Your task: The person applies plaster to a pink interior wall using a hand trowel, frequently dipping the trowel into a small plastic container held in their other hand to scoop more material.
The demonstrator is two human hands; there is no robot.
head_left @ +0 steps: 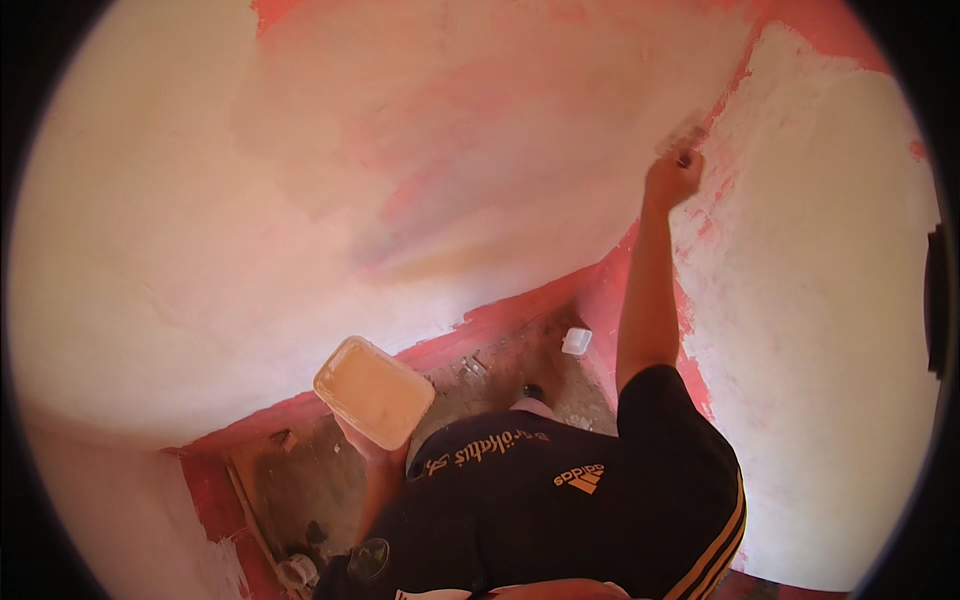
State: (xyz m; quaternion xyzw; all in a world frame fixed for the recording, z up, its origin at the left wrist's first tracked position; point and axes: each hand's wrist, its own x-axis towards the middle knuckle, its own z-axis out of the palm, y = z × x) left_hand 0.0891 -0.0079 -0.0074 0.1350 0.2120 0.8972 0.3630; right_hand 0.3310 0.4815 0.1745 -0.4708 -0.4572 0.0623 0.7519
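My left hand [368, 445] is wrapped round the underside of a rectangular plastic tub [346, 412], holding it low in front of my body. Pale peach-looking paint [382, 392] fills the tub's opening. High on the right, my right arm is stretched up to the corner where two walls meet. My right hand [673, 183] is closed round the handle of a paintbrush [686, 135]. Motion blurs the brush head, which is at the reddish strip along the corner; whether its bristles touch the wall I cannot tell.
Whitish paint with pink patches covers the broad wall [200, 200] ahead and the right wall [820, 300]. Red bands run along their lower edges. On the dirty floor [500, 365] lie a small white container [576, 341] and debris. Another white container [297, 570] stands lower left.
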